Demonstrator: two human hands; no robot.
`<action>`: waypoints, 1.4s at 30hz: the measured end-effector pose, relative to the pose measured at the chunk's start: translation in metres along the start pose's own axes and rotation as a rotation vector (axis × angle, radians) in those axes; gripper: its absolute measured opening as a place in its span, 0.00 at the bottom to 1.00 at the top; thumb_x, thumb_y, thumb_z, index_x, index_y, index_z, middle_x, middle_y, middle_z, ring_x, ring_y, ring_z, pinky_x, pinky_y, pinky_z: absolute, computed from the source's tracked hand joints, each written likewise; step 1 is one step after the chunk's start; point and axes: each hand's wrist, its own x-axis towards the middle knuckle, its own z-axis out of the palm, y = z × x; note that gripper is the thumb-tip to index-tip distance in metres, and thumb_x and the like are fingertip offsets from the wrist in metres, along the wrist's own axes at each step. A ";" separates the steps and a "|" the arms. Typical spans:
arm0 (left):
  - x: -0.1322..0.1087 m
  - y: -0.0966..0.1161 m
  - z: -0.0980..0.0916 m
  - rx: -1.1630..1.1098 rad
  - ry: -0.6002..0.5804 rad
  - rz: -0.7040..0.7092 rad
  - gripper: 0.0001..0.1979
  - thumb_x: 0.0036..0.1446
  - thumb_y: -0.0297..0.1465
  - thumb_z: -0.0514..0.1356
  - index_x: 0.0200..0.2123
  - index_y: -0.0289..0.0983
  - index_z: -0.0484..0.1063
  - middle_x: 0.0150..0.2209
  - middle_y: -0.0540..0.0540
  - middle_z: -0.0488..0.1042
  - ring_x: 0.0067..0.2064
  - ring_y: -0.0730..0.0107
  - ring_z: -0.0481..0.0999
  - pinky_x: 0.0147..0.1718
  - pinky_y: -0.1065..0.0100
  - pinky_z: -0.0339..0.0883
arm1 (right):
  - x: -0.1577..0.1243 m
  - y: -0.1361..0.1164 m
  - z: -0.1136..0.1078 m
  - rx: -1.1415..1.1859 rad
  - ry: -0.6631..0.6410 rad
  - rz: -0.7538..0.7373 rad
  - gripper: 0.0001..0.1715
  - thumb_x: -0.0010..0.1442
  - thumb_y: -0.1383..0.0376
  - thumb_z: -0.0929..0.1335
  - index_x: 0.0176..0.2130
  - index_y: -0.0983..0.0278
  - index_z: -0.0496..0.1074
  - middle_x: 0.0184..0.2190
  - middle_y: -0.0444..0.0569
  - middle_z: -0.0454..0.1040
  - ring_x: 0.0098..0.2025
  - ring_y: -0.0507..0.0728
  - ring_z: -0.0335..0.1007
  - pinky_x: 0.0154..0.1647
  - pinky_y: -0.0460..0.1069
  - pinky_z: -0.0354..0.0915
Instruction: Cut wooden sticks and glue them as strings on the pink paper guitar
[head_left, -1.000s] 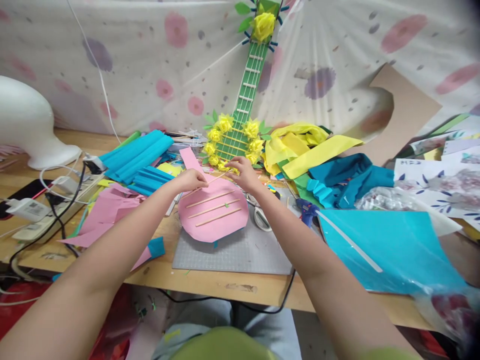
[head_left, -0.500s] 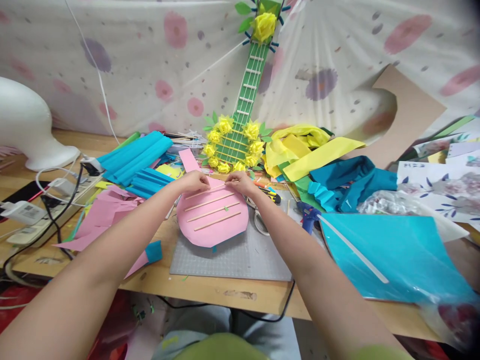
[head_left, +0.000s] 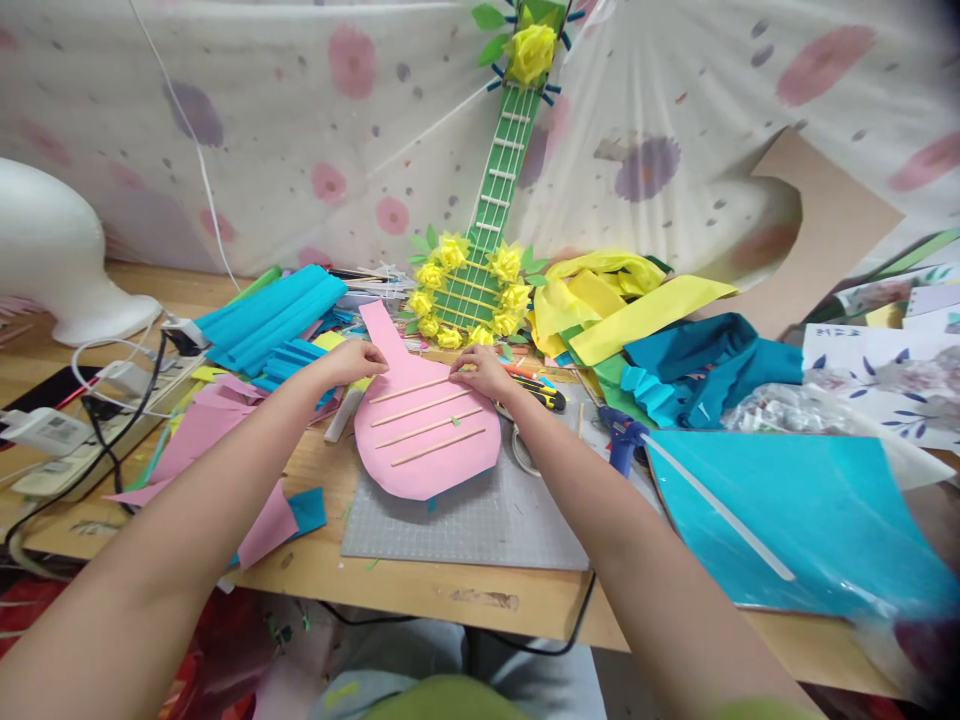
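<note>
A pink guitar-shaped cutout [head_left: 427,476] with a blue underside lies in front of me, its neck pointing up and left. Several thin wooden sticks [head_left: 439,447] run roughly parallel across its body. My right hand [head_left: 480,372] pinches at the right end of the topmost stick [head_left: 409,391]. Curled closed, my left hand [head_left: 360,361] is by the upper left edge of the cutout, close to the neck; whatever its fingertips may hold is hidden. A small green scrap [head_left: 454,422] sits among the sticks.
Under the cutout lies a grey cutting mat [head_left: 465,540]. A green guitar with yellow paper flowers [head_left: 487,215] leans behind. To the right are a blue glue gun [head_left: 622,435], a yellow-black cutter [head_left: 546,392] and blue sheets [head_left: 795,500]; a power strip [head_left: 97,440] lies left.
My left hand has moved left, off the topmost stick, to the cutout's edge. My right hand stays at the stick's right end. More of that stick shows now.
</note>
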 end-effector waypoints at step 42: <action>-0.001 0.009 0.011 0.082 -0.085 -0.035 0.12 0.33 0.39 0.61 0.18 0.36 0.72 0.18 0.50 0.70 0.23 0.72 0.67 0.21 0.72 0.55 | 0.039 0.019 0.002 -0.005 -0.097 -0.085 0.07 0.47 0.63 0.68 0.28 0.63 0.75 0.29 0.46 0.71 0.36 0.53 0.62 0.41 0.48 0.54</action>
